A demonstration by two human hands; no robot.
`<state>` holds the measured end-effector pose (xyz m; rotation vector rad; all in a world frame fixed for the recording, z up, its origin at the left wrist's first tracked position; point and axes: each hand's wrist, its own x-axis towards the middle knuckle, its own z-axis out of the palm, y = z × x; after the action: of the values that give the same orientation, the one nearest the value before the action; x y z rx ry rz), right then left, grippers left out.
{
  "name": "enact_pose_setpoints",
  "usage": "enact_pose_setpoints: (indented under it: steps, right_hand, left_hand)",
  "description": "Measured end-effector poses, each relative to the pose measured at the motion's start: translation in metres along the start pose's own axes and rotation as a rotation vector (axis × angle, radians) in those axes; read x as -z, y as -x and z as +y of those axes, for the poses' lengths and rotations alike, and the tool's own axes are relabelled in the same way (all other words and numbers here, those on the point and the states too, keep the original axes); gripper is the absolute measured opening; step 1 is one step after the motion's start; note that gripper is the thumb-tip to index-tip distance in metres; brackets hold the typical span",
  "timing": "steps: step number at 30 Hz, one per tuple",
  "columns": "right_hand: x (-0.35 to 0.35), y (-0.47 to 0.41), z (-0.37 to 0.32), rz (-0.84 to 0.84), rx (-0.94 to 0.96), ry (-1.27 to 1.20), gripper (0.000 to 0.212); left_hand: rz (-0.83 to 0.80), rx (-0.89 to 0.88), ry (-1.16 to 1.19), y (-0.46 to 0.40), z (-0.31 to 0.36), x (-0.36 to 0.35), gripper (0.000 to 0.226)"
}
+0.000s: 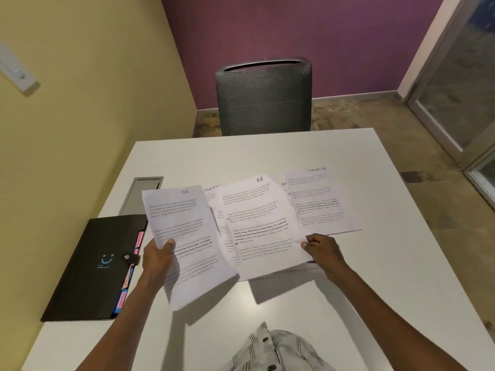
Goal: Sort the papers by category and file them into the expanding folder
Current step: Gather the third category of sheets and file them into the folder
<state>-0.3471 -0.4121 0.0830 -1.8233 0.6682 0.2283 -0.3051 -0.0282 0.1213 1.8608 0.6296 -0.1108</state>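
Observation:
My left hand (158, 257) grips a printed sheet marked HR (187, 236) by its left edge and holds it lifted above the white table (375, 263). My right hand (322, 250) pinches the right edge of a second HR sheet (262, 231), also raised. A sheet headed SPORTS (320, 199) lies flat on the table behind my right hand. More sheets (214, 199) lie partly hidden under the raised ones. The black expanding folder (93, 266) lies closed at the left, with pink tabs along its right side.
A grey mesh chair (263, 97) stands at the table's far side. A grey cable hatch (142, 194) is set into the table beyond the folder. A yellow wall runs along the left. A striped shirt (276, 349) shows at the near edge.

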Motion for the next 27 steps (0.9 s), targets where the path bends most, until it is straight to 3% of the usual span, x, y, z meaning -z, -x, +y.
enact_pose_setpoints:
  steps: [6, 9, 13, 15, 17, 19, 20, 22, 24, 27]
  right_hand:
    - [-0.013, 0.007, -0.024, -0.103, 0.041, -0.066, 0.004]
    - [-0.019, 0.018, -0.033, -0.139, 0.037, -0.018, 0.007]
    - [-0.011, 0.023, -0.047, -0.187, 0.022, 0.204, 0.064]
    - [-0.007, 0.013, -0.051, -0.194, 0.018, 0.161, 0.089]
    - [-0.004, 0.004, -0.058, -0.224, 0.001, -0.050, 0.098]
    - [-0.005, 0.000, -0.060, -0.272, 0.024, -0.229, 0.074]
    - [-0.008, -0.001, -0.059, -0.276, 0.065, -0.248, 0.059]
    - [-0.015, 0.006, -0.058, -0.227, 0.104, -0.270, 0.049]
    - [-0.017, 0.013, -0.057, -0.127, 0.121, -0.316, 0.045]
    - [-0.007, 0.021, -0.061, 0.008, 0.220, -0.264, 0.028]
  left_hand:
    - [-0.190, 0.151, 0.180, 0.006, 0.008, -0.038, 0.019]
    - [-0.282, 0.194, 0.261, 0.019, 0.019, -0.057, 0.009]
    - [-0.434, 0.197, 0.274, 0.026, 0.029, -0.070, 0.027]
    - [-0.485, 0.214, 0.263, 0.028, 0.030, -0.075, 0.033]
    - [-0.526, 0.208, 0.227, 0.033, 0.034, -0.084, 0.028]
    - [-0.543, 0.204, 0.225, 0.040, 0.040, -0.094, 0.016]
    - [-0.539, 0.217, 0.265, 0.044, 0.044, -0.098, 0.021]
    - [-0.546, 0.259, 0.410, 0.052, 0.052, -0.108, 0.054]
    - [-0.508, 0.197, 0.456, 0.057, 0.062, -0.118, 0.066]
    - [-0.368, -0.116, 0.233, 0.060, 0.071, -0.124, 0.028]
